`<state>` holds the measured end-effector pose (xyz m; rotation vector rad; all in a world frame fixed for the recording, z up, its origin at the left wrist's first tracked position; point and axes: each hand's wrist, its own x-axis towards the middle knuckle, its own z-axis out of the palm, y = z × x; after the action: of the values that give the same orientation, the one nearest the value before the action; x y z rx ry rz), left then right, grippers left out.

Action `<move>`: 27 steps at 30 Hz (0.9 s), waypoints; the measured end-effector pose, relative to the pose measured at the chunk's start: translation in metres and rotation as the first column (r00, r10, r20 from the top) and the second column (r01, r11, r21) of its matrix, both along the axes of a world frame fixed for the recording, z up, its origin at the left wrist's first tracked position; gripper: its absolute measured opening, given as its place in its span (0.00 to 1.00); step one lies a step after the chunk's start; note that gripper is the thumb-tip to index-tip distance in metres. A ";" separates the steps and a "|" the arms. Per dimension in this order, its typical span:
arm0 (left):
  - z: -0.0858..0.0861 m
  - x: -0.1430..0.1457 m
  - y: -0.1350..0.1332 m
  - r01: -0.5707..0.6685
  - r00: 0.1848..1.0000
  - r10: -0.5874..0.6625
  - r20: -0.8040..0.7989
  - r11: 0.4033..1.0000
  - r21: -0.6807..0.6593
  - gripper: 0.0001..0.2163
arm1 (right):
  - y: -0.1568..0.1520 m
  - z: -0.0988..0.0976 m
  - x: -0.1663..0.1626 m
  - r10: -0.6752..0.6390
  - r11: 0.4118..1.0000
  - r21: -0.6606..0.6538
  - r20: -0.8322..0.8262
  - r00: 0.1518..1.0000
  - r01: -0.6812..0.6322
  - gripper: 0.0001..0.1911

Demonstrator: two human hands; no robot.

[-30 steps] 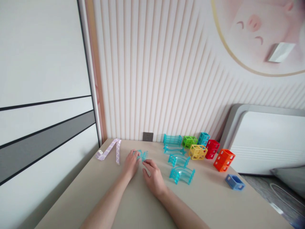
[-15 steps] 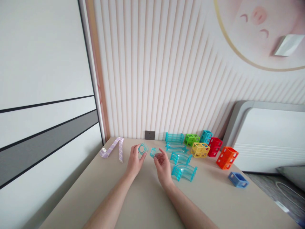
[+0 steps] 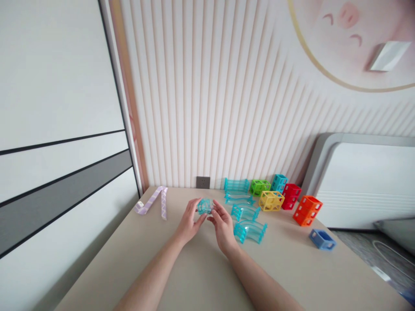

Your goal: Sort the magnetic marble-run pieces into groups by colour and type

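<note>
Both of my hands meet above the beige table, holding small clear teal plastic pieces pressed together between the fingertips. My left hand grips them from the left, my right hand from the right. Just right of my right hand lie clear teal curved track pieces, two of them close by and more further back near the wall.
Coloured lattice blocks stand at the back right: green, teal, yellow, red, orange. A blue block lies apart near the right edge. A lilac folded strip lies at the left. A wall socket is behind.
One second ago my hands rested on the table at the teal pieces. They lifted one piece each, held apart, and now have brought the two together.
</note>
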<state>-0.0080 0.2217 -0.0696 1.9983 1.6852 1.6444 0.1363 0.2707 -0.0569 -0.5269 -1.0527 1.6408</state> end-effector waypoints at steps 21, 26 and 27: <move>0.002 0.013 0.002 0.363 0.707 -0.249 0.662 0.931 -0.037 0.28 | -0.001 0.007 -0.001 0.108 0.994 -0.026 -0.082 0.991 -0.110 0.24; 0.006 0.010 0.002 0.291 0.693 -0.184 0.697 0.956 -0.038 0.25 | 0.003 0.000 -0.003 0.042 0.998 -0.055 -0.025 0.999 -0.043 0.26; 0.006 0.010 0.002 0.284 0.697 -0.178 0.695 0.958 -0.039 0.25 | 0.003 -0.001 -0.003 0.025 0.998 -0.062 -0.006 1.000 -0.025 0.27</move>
<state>0.0018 0.2238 -0.0638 1.2099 1.1661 1.7826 0.1331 0.2739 -0.0583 -0.5517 -1.0104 1.7006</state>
